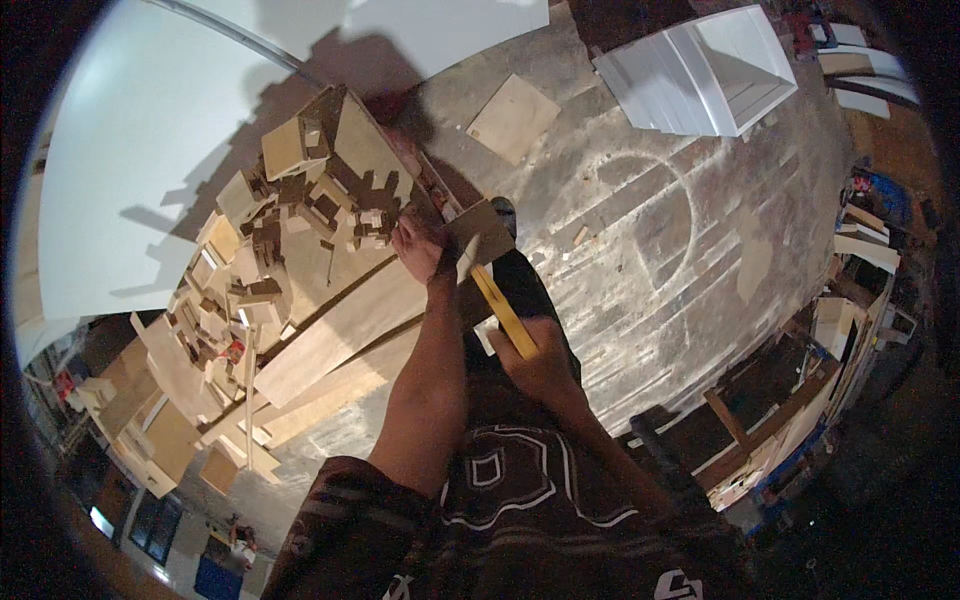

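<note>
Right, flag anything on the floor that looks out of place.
A flat, four-sided pale wooden panel and a small tan wood scrap look stray: both lie on the grey concrete floor, apart from the jumbled pale wooden pieces at left.

Looks like a woodshop, pretty messy too. Got offcuts heaped on the left, planks, a yellow tool, scuffed bare floor, boards along the right.

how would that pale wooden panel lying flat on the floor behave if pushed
Likely stiff: the pale panel looks like sheet wood. It would probably slide rather than roll or tip, since it lies flat on the floor.
</note>
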The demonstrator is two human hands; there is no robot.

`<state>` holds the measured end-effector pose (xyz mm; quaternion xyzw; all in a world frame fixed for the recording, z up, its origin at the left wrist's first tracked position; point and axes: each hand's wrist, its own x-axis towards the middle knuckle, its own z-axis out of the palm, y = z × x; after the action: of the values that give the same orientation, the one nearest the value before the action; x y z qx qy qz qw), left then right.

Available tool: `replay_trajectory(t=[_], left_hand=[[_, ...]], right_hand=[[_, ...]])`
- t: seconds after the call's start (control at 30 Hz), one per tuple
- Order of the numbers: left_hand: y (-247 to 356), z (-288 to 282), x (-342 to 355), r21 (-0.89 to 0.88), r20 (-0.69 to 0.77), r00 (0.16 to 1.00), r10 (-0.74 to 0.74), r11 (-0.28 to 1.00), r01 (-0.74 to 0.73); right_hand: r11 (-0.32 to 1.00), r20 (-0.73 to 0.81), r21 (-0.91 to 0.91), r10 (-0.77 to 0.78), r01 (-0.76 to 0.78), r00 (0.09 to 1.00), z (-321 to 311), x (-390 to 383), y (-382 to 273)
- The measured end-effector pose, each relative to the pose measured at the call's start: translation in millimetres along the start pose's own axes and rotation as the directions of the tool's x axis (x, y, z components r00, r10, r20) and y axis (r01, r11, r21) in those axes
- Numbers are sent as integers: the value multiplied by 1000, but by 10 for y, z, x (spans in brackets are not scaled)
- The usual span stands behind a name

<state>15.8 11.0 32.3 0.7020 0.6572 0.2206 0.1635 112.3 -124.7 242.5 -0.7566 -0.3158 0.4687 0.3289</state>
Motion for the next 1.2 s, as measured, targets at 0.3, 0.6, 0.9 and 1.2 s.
replay_trajectory(t=[0.3,0.6,0.9,1.2], left_hand=[[-16,-36,-14,-19,-27,999,30,999,-30],[-6,-53,-65,97,9,1000,-30,995,29],[-202,22,-89,-39,33,998,-59,997,60],[-386,29,-198,228,-73,946,317,928,-293]], right_hand=[[997,16,11,81,-81,997,-131,-168,-80],[997,82,63,45,-50,996,21,217,83],[998,236,18,55,-61,970,-242,591,-186],[990,397,69,88,-125,914,-54,957,-535]])
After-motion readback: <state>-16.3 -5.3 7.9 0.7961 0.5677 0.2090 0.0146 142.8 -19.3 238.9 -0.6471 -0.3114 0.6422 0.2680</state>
